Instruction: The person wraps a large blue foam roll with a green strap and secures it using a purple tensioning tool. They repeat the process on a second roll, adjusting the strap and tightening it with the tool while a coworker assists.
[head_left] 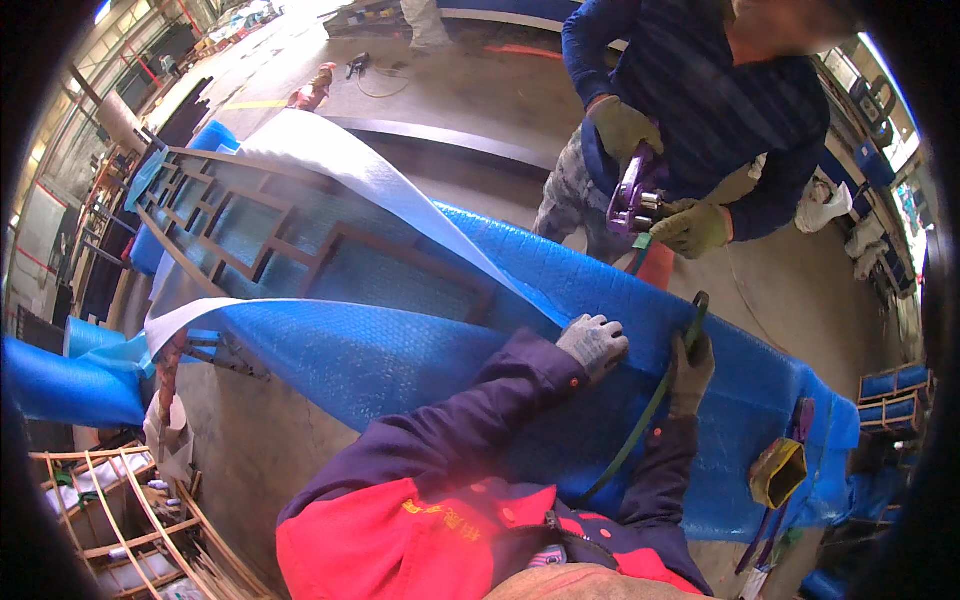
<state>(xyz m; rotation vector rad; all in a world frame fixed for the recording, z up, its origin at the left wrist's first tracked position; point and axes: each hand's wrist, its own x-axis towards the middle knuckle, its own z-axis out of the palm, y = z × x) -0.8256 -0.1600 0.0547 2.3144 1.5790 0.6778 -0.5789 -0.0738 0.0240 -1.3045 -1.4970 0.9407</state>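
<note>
A long panel with a brown lattice frame [285,235] lies before me, partly wrapped in blue bubble wrap [480,245] with a white inner side. My left hand [594,346], in a grey glove, rests where the wrap's two flaps meet, its fingers curled on the wrap. To its right, my gloved right hand [691,375] grips a green packing strap [645,420] that crosses over the wrapped part toward my body. Across the panel, a co-worker in gloves holds a purple strapping tool [632,195] with a short green strap end at it.
A yellow and black piece [778,474] with purple webbing sits on the wrap at the right. Blue wrap rolls [70,385] are at the left. A wooden slatted crate [130,520] stands lower left. A power tool [357,66] with a cord lies on the far floor.
</note>
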